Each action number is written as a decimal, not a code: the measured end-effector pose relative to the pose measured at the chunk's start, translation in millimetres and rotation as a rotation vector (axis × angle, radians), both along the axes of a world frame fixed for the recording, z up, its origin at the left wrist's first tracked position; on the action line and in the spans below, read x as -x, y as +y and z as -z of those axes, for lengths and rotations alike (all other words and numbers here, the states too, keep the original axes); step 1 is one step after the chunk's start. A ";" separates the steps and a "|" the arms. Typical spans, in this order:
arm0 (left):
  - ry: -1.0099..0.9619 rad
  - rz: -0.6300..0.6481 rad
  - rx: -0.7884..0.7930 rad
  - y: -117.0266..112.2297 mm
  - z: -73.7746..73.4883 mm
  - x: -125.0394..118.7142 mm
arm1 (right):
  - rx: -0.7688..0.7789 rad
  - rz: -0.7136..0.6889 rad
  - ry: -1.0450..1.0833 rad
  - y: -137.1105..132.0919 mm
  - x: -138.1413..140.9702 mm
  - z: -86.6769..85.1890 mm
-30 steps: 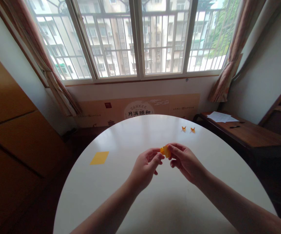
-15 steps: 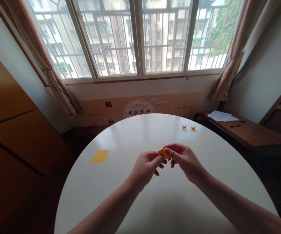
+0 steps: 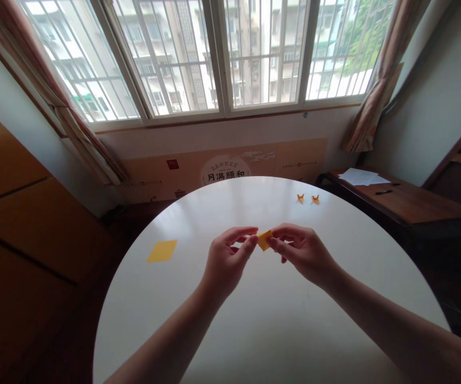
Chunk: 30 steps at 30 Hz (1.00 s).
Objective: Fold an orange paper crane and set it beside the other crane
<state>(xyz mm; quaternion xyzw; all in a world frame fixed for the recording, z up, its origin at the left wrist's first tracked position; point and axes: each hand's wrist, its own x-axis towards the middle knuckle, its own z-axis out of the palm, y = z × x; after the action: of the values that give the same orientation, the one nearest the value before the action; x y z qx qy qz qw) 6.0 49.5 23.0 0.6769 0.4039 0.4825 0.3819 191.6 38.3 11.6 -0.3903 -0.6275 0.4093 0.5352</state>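
Above the round white table (image 3: 278,330) I hold a small folded piece of orange paper (image 3: 264,240) between both hands. My right hand (image 3: 302,253) pinches its right edge with thumb and forefinger. My left hand (image 3: 226,261) touches its left corner with a fingertip, thumb raised above it and the other fingers curled. The paper is partly hidden by my fingertips.
A flat yellow paper sheet (image 3: 162,250) lies on the table at the left. Two small orange folded figures (image 3: 307,199) sit near the far right rim. A dark wooden bench (image 3: 406,205) with white papers (image 3: 360,177) and a pen stands at the right, below the window.
Both hands have risen slightly and drawn a little apart. The orange paper now shows as a flatter piece between the fingertips. The view has tilted down a bit.
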 end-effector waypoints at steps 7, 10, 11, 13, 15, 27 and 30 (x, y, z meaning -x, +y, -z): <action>0.088 0.018 -0.134 -3.6 -8.8 2.1 | -0.099 0.003 -0.128 -7.4 1.4 -6.5; 0.100 0.018 -0.131 -3.3 -7.4 1.9 | -0.109 0.004 -0.147 -7.7 2.0 -7.4; 0.103 0.017 -0.128 -3.2 -6.9 2.1 | -0.112 0.006 -0.150 -7.7 2.1 -7.4; 0.105 0.016 -0.122 -3.0 -6.1 2.4 | -0.119 0.014 -0.156 -7.7 2.1 -6.9; 0.109 0.013 -0.114 -3.3 -6.1 2.7 | -0.125 0.022 -0.165 -7.9 1.9 -6.3; -0.211 0.030 0.171 -0.3 -0.8 -5.3 | 0.060 -0.132 -0.014 -3.7 6.7 0.7; -0.205 0.023 0.183 -1.7 1.9 -7.6 | 0.116 -0.172 0.051 -3.2 8.3 3.7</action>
<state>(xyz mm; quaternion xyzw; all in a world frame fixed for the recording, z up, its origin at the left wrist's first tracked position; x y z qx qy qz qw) 13.7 47.9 21.1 0.5909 0.3972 0.5057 0.4871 183.3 35.1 7.8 -0.3550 -0.6201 0.4991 0.4902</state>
